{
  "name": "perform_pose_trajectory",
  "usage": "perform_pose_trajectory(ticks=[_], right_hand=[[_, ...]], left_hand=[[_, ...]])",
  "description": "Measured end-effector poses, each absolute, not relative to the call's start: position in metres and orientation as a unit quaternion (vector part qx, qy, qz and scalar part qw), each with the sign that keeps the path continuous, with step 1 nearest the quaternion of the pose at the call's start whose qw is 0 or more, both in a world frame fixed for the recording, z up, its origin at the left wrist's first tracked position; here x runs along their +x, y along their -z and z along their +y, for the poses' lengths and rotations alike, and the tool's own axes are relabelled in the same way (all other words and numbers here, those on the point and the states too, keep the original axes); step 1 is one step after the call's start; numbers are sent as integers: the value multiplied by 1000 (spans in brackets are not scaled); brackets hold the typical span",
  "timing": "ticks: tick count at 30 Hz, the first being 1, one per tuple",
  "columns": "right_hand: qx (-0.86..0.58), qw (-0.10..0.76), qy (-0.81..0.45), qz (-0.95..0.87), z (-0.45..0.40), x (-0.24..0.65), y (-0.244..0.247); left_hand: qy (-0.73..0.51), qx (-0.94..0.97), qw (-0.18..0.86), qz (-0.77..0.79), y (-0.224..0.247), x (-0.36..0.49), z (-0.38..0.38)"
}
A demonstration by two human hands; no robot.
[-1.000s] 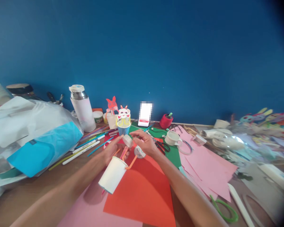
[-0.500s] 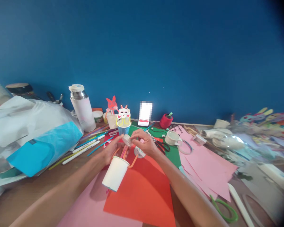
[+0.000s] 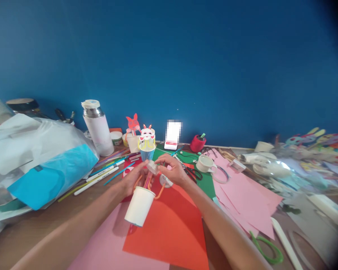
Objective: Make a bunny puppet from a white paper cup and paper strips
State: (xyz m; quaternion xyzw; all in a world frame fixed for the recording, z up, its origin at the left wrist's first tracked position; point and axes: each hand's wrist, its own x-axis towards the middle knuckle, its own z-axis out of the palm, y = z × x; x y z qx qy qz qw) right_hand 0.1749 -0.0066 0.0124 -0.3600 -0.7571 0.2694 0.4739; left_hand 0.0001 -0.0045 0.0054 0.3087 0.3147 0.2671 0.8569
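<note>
My left hand [image 3: 133, 181] is closed around the pink and orange stems that stick out of a white paper cup [image 3: 140, 207]. The cup hangs tilted over the red paper [image 3: 169, 228], and bent orange arms [image 3: 159, 192] come off its rim. At the top of the stems is a whitish, translucent piece [image 3: 152, 167], too blurred to name for certain. My right hand [image 3: 173, 170] pinches the right edge of that piece, while my left fingertips touch its other side. Below the right hand lies a small white cut-out [image 3: 165, 181].
A blue cup with a bunny figure [image 3: 147, 144] stands behind my hands, beside a white flask [image 3: 97, 129]. Markers [image 3: 97, 180] and plastic bags [image 3: 45, 150] lie to the left. Scissors [image 3: 194, 172], a tape roll [image 3: 205, 164] and pink sheets [image 3: 242, 195] lie to the right.
The paper cup has swung slightly to the right. The translucent piece has turned and shows more of its surface. Both hands stay nearly in place.
</note>
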Motion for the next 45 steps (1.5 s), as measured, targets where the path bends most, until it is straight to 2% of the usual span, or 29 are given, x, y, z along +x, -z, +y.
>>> perform_pose_trajectory(ticks=[8, 20, 28, 34, 45], right_hand=[[-368, 471, -298, -745, -8, 172, -12], [-354, 506, -457, -639, -4, 167, -2], [-348, 510, -423, -663, -12, 163, -11], [-355, 523, -328, -702, -15, 166, -19], [-318, 562, -433, -629, -17, 162, -19]], left_hand=[[-256, 339, 839, 341, -3, 3, -6], [-245, 315, 853, 337, -2, 0, -2], [-237, 278, 870, 330, 4, -1, -1], [-237, 246, 876, 340, -5, -2, 0], [-227, 194, 912, 280, -13, -1, -1]])
